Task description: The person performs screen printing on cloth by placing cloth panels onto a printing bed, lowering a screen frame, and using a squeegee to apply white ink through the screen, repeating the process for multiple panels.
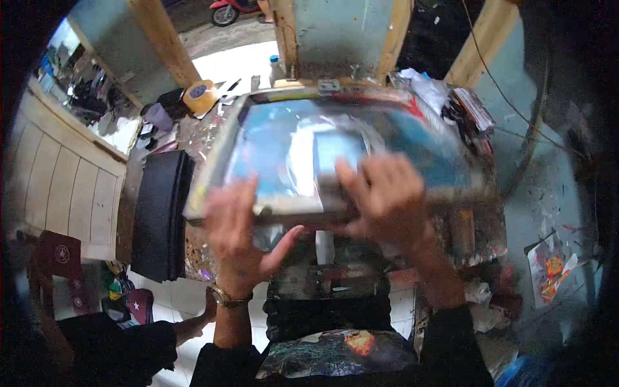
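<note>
A screen frame [206, 169] with blue mesh [425, 155] and a pale middle patch lies tilted or flat, I cannot tell which, over the worktable, blurred by motion. My left hand [238, 232], a watch at its wrist, rests its extended fingers on the frame's near left rail, thumb spread apart. My right hand [383, 203] is at the near rail right of centre, fingers bent round a blurred dark part or object that I cannot make out. Below the frame, between my hands, a narrow pale piece [324, 246] shows.
Black sheets [158, 213] lie left of the frame on the worktable [132, 232]. Behind are a tape roll [198, 97], a purple cup [157, 117], a bottle [276, 69] and plastic bags [429, 87]. Another person's arm [190, 330] is at lower left; a leg [264, 9] shows beside a red scooter [225, 11].
</note>
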A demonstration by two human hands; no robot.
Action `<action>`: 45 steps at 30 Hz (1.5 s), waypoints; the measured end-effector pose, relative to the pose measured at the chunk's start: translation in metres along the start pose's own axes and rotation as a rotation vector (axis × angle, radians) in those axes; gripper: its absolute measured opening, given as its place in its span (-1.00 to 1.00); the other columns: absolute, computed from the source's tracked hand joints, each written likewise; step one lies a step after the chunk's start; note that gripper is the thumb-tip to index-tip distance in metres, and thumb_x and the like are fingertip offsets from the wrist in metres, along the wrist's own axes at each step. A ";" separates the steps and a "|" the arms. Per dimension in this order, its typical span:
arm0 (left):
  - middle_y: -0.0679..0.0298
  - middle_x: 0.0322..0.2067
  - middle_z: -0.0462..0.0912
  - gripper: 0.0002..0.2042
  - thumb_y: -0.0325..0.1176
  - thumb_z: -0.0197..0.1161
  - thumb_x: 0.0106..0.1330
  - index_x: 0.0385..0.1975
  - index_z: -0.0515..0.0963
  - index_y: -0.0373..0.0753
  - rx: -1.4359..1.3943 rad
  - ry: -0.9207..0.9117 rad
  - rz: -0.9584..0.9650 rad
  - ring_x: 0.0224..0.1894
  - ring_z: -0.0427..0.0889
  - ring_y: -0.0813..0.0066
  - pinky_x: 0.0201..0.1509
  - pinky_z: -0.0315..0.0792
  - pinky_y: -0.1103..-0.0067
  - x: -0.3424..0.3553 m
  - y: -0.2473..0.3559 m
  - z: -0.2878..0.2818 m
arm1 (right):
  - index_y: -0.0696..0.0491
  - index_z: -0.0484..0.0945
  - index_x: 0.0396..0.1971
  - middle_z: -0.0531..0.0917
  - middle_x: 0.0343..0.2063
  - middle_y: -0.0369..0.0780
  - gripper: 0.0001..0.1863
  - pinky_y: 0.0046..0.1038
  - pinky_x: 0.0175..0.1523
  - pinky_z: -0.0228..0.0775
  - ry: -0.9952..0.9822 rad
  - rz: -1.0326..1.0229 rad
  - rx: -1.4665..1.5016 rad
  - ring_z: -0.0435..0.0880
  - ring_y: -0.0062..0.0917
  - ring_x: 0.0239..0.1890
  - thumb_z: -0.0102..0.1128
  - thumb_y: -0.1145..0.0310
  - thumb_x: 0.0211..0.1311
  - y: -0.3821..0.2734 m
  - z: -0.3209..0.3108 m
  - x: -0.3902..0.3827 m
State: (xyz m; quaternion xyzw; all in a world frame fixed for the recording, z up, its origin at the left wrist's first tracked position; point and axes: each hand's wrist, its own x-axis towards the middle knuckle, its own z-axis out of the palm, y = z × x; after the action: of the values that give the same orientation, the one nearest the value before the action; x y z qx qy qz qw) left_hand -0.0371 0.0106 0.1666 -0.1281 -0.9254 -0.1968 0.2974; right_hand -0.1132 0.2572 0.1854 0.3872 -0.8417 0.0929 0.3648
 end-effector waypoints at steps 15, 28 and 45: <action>0.17 -0.30 0.61 -0.49 -0.19 0.70 -0.03 -0.19 0.55 -0.27 -0.211 -0.109 -0.118 -0.25 0.54 0.14 -0.07 0.41 0.31 -0.108 -0.031 0.080 | 0.06 0.55 -0.17 0.64 -0.28 -0.14 -0.51 -0.18 -0.10 0.60 -0.659 0.252 0.250 0.71 -0.20 -0.13 0.55 0.14 -0.04 -0.008 0.039 -0.049; 0.20 -0.36 0.58 -0.51 -0.17 0.67 0.00 -0.21 0.53 -0.24 -0.223 -0.149 -0.110 -0.26 0.55 0.17 -0.08 0.38 0.32 -0.117 -0.040 0.092 | 0.07 0.57 -0.29 0.66 -0.32 -0.11 -0.54 -0.12 -0.15 0.56 -0.455 0.167 0.293 0.70 -0.09 -0.24 0.50 -0.01 0.12 0.090 0.163 0.009; 0.24 -0.39 0.54 -0.55 -0.09 0.61 0.07 -0.23 0.53 -0.22 -0.189 -0.173 -0.085 -0.28 0.54 0.21 -0.03 0.34 0.33 -0.119 -0.041 0.100 | 0.05 0.58 -0.28 0.73 -0.45 -0.04 -0.60 -0.08 -0.19 0.60 -0.638 0.205 0.227 0.77 -0.04 -0.32 0.48 0.06 0.11 0.086 0.162 -0.003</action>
State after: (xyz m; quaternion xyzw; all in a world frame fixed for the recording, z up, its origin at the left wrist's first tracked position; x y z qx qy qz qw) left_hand -0.0071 0.0041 0.0088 -0.1325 -0.9295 -0.2839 0.1946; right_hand -0.2622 0.2464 0.0782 0.3482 -0.9321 0.0964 0.0269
